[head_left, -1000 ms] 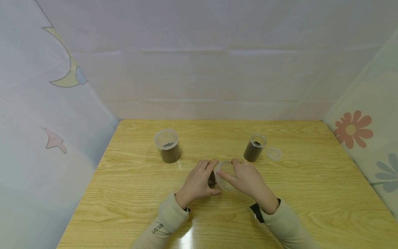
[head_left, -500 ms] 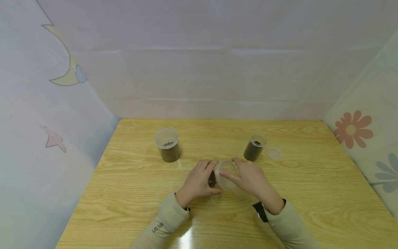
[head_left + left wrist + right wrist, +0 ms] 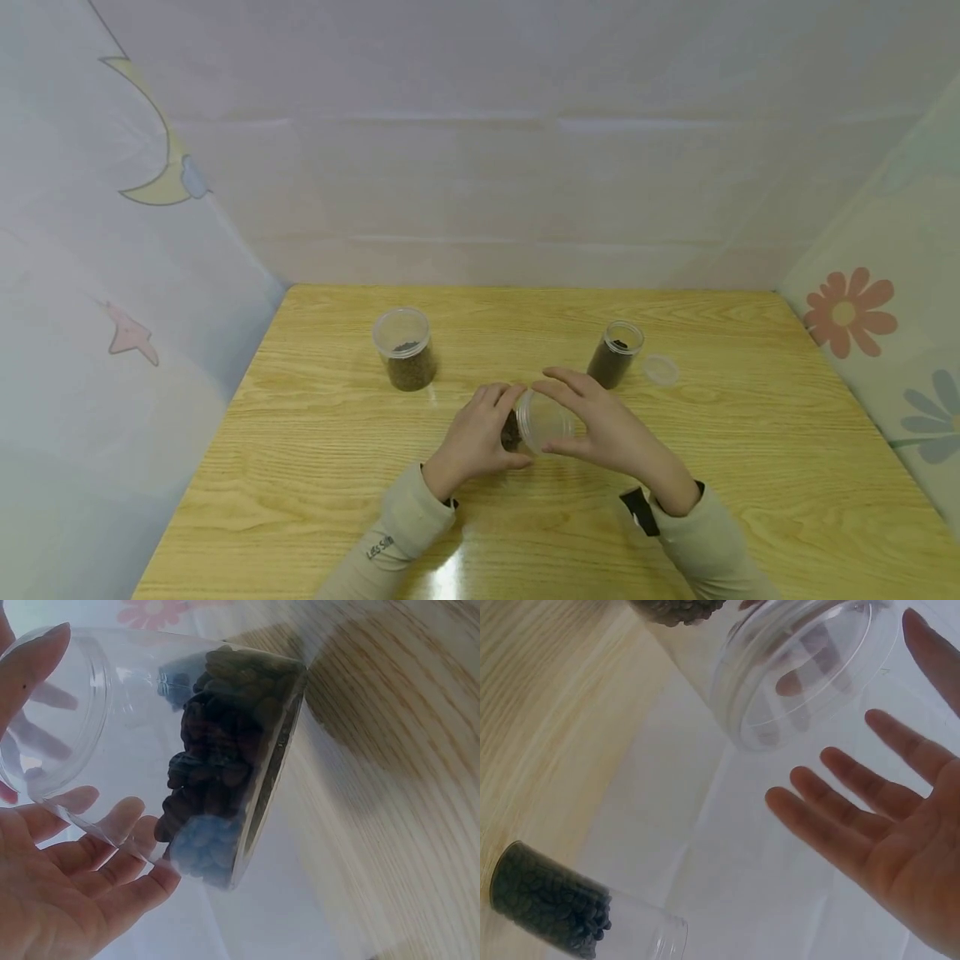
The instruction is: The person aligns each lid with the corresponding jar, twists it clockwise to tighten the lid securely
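- Sheeting [image 3: 45, 333] printed with a yellow moon [image 3: 159, 193] at 10 o'clock of the head view and a pink star [image 3: 129, 335] at 9 o'clock.
- Wide jar [image 3: 410, 367], clear and upright on the wood-grained worktop [image 3: 315, 467], holding dark brown pieces in its lower part; it stands at 10 o'clock from the held jar [image 3: 532, 423].
- Left sleeve [image 3: 420, 517], pale, with dark lettering, comes in from 7 o'clock.
- Left hand [image 3: 480, 437], at 9 o'clock of the held jar, is grasping it, thumb on one side and fingers curved round the other.
- The held jar, clear, sits in the middle between the two hands, tilted with its ridged mouth end toward 3 o'clock. Dark bean-like pieces [image 3: 217, 750] are heaped at its base end. Whether a lid covers the mouth, I cannot tell.
- Right hand [image 3: 603, 421], at 3 o'clock of the held jar, is released: thumb and fingers spread apart around the mouth end, the fingers clear of it in the right wrist view.
- Narrow jar [image 3: 611, 362] stands upright at 2 o'clock from the held jar, largely filled with dark beans.
- Small lid [image 3: 661, 370], round and translucent, lies flat on the worktop at 3 o'clock of the narrow jar, just beside it.
- Red flower [image 3: 843, 313] and blue flower [image 3: 933, 421] mark the sheeting between 3 and 4 o'clock of the head view.
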A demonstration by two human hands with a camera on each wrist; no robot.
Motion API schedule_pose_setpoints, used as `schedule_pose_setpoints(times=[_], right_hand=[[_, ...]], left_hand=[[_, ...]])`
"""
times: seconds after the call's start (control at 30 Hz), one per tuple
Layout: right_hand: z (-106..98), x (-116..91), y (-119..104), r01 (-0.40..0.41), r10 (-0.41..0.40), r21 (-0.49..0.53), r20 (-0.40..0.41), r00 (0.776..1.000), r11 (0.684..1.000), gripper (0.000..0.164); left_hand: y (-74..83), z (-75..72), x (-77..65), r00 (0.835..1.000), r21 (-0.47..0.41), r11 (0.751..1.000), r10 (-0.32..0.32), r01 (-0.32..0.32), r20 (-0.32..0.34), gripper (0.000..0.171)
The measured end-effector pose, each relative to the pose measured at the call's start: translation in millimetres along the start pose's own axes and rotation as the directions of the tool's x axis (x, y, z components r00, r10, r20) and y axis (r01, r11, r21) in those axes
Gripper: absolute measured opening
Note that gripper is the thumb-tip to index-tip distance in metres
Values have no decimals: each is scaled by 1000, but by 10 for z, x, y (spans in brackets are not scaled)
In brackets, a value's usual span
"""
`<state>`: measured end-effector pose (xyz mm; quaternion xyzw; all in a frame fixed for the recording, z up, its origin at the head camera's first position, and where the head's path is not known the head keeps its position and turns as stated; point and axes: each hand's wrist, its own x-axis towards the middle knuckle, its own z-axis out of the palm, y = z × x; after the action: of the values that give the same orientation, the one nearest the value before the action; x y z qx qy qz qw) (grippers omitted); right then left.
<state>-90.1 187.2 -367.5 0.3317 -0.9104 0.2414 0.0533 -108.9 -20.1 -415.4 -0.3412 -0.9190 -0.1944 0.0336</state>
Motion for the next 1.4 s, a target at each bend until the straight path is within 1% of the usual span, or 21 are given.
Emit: schedule_pose_setpoints(times=[0.1,0.2,0.3,0.5,0.73,1.1,1.23,1.4], right_hand=[[4,-7,30,61,-61,18,3,998,998,73],[22,-5,60,130,-130,16,-2,992,991,74],[48,1,87,176,-176,7,-9,984,984,77],[81,6,110,197,-197,-3,-12,980,980,77],[85,5,111,179,-179,-10,-2,984,984,76],[91,-4,90,116,-117,-10,-9,993,993,75],[82,0,56,71,-71,-16,-1,997,997,73],[73,6,6,-8,8,-28,25,1000,1000,70]], left_hand=[[-1,0,-1,1000,-11,1000,-5,5,3,94],[-8,9,1,1000,-13,1000,-3,3,-3,94],[-14,16,1,1000,-11,1000,4,-4,-11,95],[-21,20,-3,1000,-11,1000,7,-7,-16,95],[-22,22,-7,1000,-7,1000,6,-6,-18,95],[-27,30,-5,1000,3,1000,3,-3,-17,95],[-25,24,-8,1000,4,1000,8,-8,-21,95],[-15,14,-14,1000,-1,1000,3,-3,-10,94]])
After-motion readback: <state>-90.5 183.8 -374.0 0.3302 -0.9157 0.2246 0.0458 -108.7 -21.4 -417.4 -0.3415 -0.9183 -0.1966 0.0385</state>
